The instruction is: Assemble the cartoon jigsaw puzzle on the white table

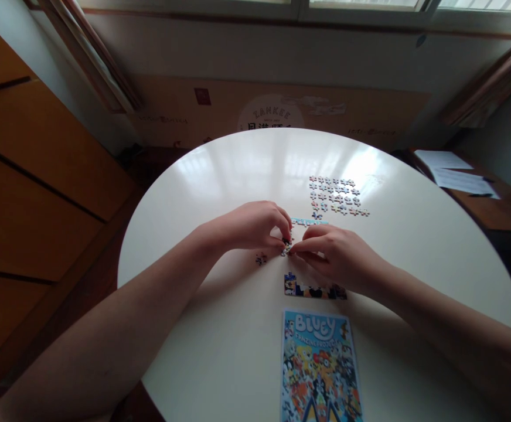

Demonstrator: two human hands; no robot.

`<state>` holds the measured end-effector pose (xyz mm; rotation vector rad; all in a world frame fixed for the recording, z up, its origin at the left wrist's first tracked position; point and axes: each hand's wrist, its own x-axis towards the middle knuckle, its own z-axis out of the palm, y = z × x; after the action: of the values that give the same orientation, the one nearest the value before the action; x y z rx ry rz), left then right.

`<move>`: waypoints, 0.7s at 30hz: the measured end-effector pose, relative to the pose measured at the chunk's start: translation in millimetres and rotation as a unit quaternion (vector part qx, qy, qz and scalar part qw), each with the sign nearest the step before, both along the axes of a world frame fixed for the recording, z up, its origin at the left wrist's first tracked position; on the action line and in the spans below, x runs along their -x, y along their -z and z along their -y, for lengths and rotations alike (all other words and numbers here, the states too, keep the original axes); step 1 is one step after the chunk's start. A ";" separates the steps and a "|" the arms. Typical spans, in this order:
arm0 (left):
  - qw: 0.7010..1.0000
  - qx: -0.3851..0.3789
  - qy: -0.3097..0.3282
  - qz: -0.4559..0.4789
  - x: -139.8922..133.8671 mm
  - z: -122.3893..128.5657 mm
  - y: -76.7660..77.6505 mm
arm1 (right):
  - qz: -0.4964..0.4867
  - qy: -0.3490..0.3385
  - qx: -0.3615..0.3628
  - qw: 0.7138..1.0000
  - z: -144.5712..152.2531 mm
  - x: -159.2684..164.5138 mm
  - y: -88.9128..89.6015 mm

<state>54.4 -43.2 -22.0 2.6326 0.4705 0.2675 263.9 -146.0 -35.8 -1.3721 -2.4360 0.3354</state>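
Note:
My left hand point(266, 225) is closed in a pinch on a small jigsaw piece point(287, 245) at the left side of a partly joined puzzle frame. From the right, my right hand point(332, 252) presses its fingertips against the same spot, thumb and finger close together. Above the hands runs the light blue top strip point(308, 222) of the puzzle. Below them lies the dark bottom strip point(314, 288). A few loose pieces point(261, 258) rest just left of my left hand. My fingers partly hide the left edge of the puzzle.
Several loose jigsaw pieces point(334, 196) are set out in rows toward the far side of the white round table point(220, 176). A colourful Bluey picture sheet point(321, 366) lies nearest me. Papers point(453, 170) and a pen sit on a side desk point(506, 208) at the right.

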 end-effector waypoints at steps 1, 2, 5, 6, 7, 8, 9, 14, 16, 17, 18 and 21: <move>1.000 0.001 0.003 0.001 0.0 -0.2 0.2 | -0.006 0.000 0.004 1.000 0.1 -0.2 0.0; 1.000 0.001 0.005 0.001 0.1 -0.5 0.3 | -0.013 0.000 0.009 1.000 0.2 -0.3 0.4; 1.000 0.001 0.010 -0.004 -0.2 -0.9 0.0 | -0.034 -0.006 0.011 0.999 -0.4 -0.9 1.8; 1.000 0.001 0.011 -0.004 -0.3 -1.0 -0.2 | -0.039 -0.007 0.005 0.999 -0.9 -1.6 1.9; 1.000 0.001 0.011 -0.004 -0.5 -0.9 -0.5 | -0.042 -0.007 -0.007 0.999 -1.6 -3.1 1.5; 1.000 0.001 0.012 -0.003 -0.7 -0.9 -0.8 | -0.043 -0.004 -0.021 0.999 -2.6 -5.3 0.6; 1.000 0.001 0.013 -0.002 -0.9 -0.8 -1.1 | -0.040 0.001 -0.036 0.999 -3.9 -8.5 -0.8; 1.000 -0.010 0.011 -0.006 -1.4 -0.1 -2.6 | -0.005 -0.046 -0.036 0.998 -9.3 -32.3 -16.0; 1.000 -0.017 0.011 -0.009 -1.4 0.2 -2.9 | 0.010 -0.108 0.010 0.994 -7.3 -38.2 -24.5; 1.000 -0.019 0.011 -0.011 -1.3 0.3 -3.0 | 0.019 -0.132 0.039 0.990 -5.0 -39.0 -28.6; 1.000 -0.020 0.011 -0.013 -1.3 0.3 -3.0 | 0.029 -0.149 0.069 0.986 -2.1 -38.4 -32.4; 1.000 -0.021 0.015 -0.014 -0.9 -0.1 -2.7 | 0.055 -0.162 0.134 0.976 7.4 -32.1 -39.7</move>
<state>55.3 -43.1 -19.3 2.6850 0.4378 0.2344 296.0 -153.4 4.0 -1.1084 -2.7907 0.7060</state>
